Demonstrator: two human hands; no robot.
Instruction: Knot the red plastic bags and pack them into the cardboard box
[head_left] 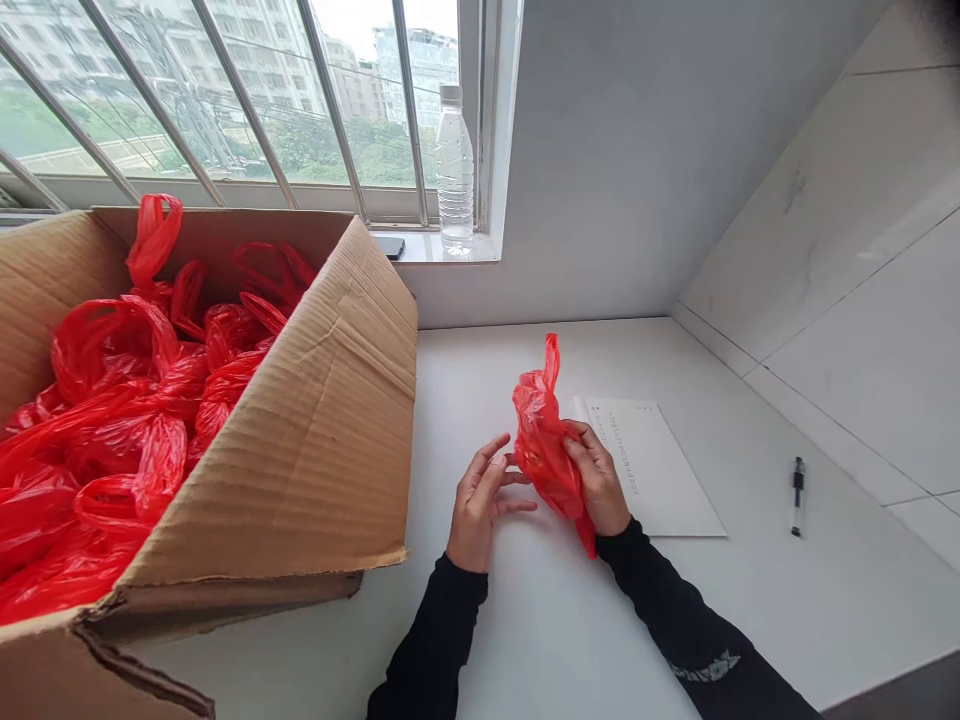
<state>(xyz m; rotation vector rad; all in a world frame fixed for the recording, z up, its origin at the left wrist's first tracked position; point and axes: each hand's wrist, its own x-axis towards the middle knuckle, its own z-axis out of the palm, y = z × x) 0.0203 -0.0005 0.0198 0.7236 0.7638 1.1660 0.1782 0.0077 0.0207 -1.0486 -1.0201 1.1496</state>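
Observation:
A red plastic bag (pixel 541 440), crumpled around contents I cannot make out, is held above the white table by my right hand (pixel 598 478). The fingers and thumb of that hand are closed on the bag's right side, and one handle loop sticks up at the top. My left hand (pixel 480 500) is at the bag's left side, its fingers spread apart; some fingertips reach the bag's edge, and whether they touch it I cannot tell. Just behind my right hand lies a sheet or pad of paper (pixel 667 470) with a column of handwriting.
On the left stands an open cardboard box (pixel 315 430) full of knotted red plastic bags (pixel 157 380). A black-capped pen (pixel 797 497) lies at the right of the table (pixel 555 640). A water bottle (pixel 454 170) and a dark phone-like object (pixel 391 247) sit on the sill of the barred window.

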